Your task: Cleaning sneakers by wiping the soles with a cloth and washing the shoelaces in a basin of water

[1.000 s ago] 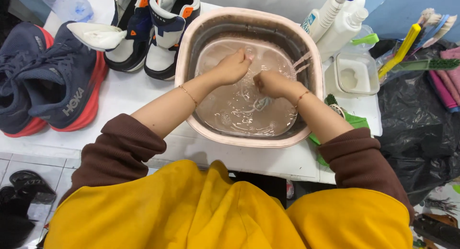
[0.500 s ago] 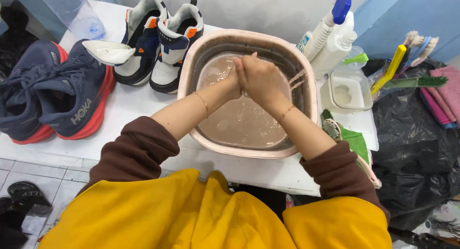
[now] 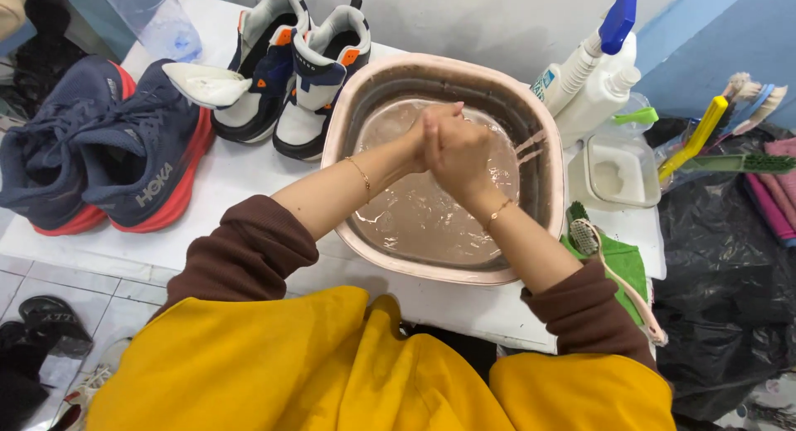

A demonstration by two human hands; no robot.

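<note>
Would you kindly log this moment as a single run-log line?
hands: left hand and right hand pressed together | over: pink basin of cloudy water | held: nothing visible

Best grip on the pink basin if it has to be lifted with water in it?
Take the pink basin by its rolled rim on the left and right sides, one hand each, coming from above. The rim flares outward, giving a lip to hook under; it holds murky water, so keep it level.

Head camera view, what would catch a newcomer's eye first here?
The left hand and right hand, pressed together above cloudy water in a pink basin at centre. To its left stand navy running shoes with red-orange soles and white high-top sneakers. Spray bottles stand at upper right.
</note>
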